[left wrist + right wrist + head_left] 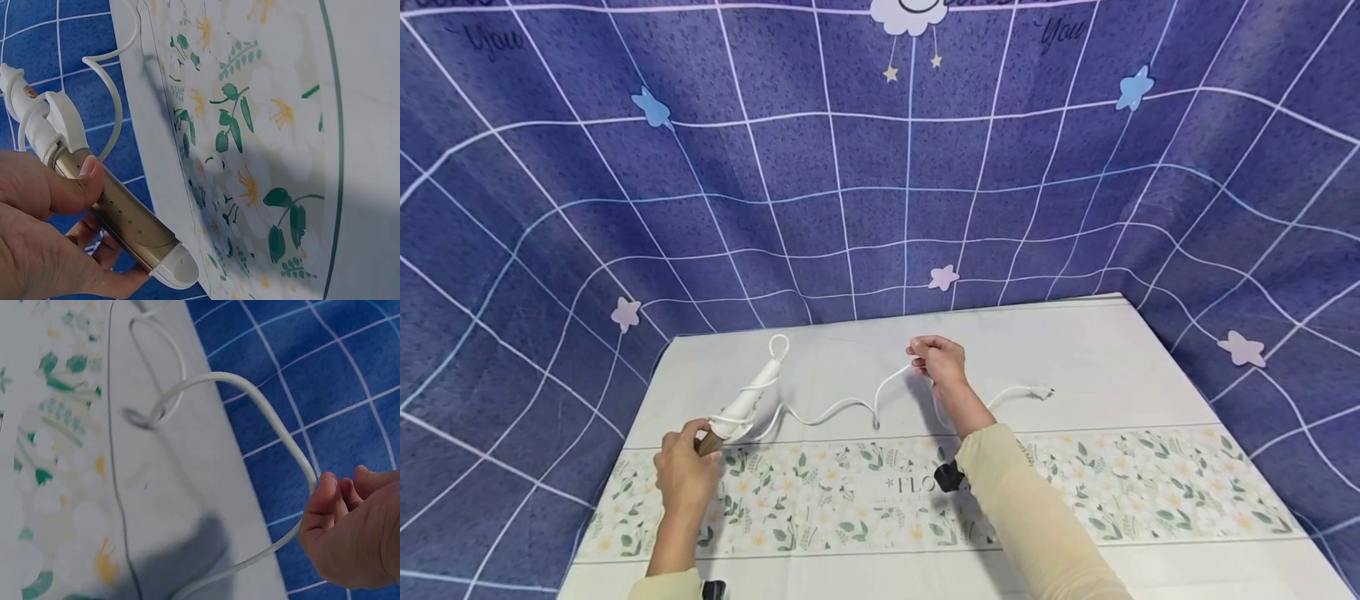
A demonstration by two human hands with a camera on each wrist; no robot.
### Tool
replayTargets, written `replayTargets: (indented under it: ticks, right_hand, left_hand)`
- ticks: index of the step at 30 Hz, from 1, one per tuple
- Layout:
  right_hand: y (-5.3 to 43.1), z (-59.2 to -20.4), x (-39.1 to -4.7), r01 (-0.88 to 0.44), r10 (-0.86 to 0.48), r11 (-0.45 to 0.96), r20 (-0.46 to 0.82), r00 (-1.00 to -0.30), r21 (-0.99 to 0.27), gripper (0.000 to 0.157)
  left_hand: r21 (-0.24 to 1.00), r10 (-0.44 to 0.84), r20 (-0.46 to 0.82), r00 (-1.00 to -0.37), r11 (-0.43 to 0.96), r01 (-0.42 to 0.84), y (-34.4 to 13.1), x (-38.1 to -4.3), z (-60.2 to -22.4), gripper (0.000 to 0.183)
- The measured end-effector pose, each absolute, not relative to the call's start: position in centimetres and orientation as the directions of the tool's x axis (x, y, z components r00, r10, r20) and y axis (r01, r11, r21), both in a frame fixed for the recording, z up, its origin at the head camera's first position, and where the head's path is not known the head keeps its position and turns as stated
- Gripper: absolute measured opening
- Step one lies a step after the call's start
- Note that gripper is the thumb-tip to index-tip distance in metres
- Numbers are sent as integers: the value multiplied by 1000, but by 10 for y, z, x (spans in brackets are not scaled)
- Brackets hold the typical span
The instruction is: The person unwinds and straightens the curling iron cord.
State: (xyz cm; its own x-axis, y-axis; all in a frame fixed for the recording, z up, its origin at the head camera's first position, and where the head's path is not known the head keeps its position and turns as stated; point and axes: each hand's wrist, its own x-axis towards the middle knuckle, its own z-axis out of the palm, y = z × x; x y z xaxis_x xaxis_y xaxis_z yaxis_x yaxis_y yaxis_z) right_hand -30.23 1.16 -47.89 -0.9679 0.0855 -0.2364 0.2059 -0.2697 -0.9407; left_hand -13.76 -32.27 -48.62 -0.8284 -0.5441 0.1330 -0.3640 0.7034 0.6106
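Note:
My left hand [687, 471] grips a curling iron [745, 405] by its gold-brown barrel [128, 212], with the thumb on top and fingers beneath. The white tip [178, 267] sticks out past the fingers in the left wrist view. Turns of white cord [24, 128] wrap round the white handle, which points away from me. From there the loose cord [838, 406] runs rightward to my right hand [942, 363]. The curled fingers of that hand pinch the cord, raised above the table. Beyond it the cord continues to a white plug [1042, 392] lying on the table.
The white table cover [1075, 358] has a band of printed flowers [1150, 483] across it. A dark blue curtain [865, 200] with grid lines and stars rises behind the far edge and along both sides. Black straps [949, 477] show at the wrists.

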Motion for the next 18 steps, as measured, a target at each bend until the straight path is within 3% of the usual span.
replayTargets:
  ticks: [18]
  right_hand:
    - [-4,-442,-281,206,-97,-421,-182,-979,-883,21]
  left_hand:
    - [622,-528,168,-833,712,-326,-305,-153,-473,49]
